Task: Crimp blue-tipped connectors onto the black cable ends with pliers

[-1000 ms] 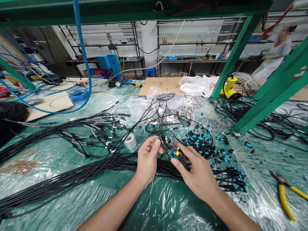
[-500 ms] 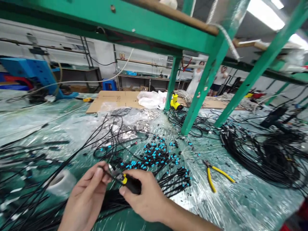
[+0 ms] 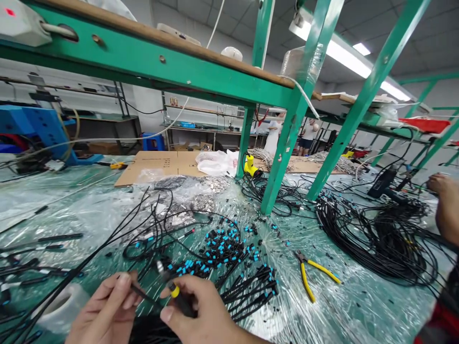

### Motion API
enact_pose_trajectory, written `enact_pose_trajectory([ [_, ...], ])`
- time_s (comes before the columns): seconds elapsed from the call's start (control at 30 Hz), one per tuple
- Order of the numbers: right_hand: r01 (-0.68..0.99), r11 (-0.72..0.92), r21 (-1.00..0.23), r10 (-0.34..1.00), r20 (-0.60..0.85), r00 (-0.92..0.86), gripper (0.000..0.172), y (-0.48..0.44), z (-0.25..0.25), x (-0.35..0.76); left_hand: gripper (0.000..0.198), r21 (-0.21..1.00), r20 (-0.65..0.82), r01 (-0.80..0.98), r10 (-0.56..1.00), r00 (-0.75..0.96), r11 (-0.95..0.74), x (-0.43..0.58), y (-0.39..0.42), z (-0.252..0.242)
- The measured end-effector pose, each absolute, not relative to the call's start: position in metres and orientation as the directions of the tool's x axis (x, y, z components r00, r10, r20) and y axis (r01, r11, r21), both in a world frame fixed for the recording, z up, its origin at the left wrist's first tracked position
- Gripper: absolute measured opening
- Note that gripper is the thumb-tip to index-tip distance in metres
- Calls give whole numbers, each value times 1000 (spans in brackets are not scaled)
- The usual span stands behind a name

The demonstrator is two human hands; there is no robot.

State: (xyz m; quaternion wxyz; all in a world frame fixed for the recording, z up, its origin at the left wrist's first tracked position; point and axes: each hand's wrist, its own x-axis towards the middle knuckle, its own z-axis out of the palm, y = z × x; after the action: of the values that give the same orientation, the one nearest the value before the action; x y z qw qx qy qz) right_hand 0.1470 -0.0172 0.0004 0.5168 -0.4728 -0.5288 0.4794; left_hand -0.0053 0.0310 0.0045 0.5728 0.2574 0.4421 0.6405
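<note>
At the bottom edge of the view, the left hand (image 3: 105, 308) pinches a thin black cable (image 3: 143, 295) while the right hand (image 3: 197, 308) closes around a small yellow-handled cutter (image 3: 181, 303). The frame cuts off both hands, and the cutter's jaws are hard to make out against the blue-tipped connectors (image 3: 218, 248) on the plastic-sheeted tabletop (image 3: 344, 306).

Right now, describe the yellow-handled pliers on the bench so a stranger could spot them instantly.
Find the slanted green steel leg rising from the plastic-covered bench. Below it, between the blue-tipped connectors and the big coil of black cable, lie the pliers, their two yellow handles spread apart.
</note>
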Motion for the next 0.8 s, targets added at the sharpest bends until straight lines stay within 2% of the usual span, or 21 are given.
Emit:
enact_pose_trajectory([
  [0.07,-181,-39,-983,999,-41,9,33,-17,-4,142,47,834,-171,-546,978,-117,81,-2,27,7],
  [0.13,-281,-150,-948,988,-151,-19,42,-16,-6,141,40,828,-112,-556,993,-42,70,2,23,6],
  [0.27,-288,-219,-932,974,-193,-117,42,-16,-3,147,28,844,-18,-537,1000,-12,8,9,18,0],
  [0.37,-228,-192,-955,972,-154,-175,37,-16,1,155,27,854,6,-520,998,-59,-37,9,17,-2],
  [0.4,-179,-133,-975,981,-104,-164,36,-15,3,159,27,862,14,-505,998,-66,-45,9,17,-2],
  [0.47,125,78,-989,992,64,-111,35,-13,8,168,26,884,30,-464,998,-62,-55,8,15,-2],
  [0.53,453,255,-854,966,240,-92,36,-10,11,178,24,902,44,-428,998,-49,-61,8,13,-1],
  [0.6,677,355,-645,921,364,-137,37,-7,13,187,22,912,51,-406,998,-43,-65,9,11,1],
  [0.7,824,428,-372,857,458,-238,46,-4,11,195,18,923,59,-379,997,-48,-73,10,9,2],
  [0.8,864,449,-230,821,488,-296,54,-3,7,197,18,934,69,-345,994,-83,-93,9,9,2],
])
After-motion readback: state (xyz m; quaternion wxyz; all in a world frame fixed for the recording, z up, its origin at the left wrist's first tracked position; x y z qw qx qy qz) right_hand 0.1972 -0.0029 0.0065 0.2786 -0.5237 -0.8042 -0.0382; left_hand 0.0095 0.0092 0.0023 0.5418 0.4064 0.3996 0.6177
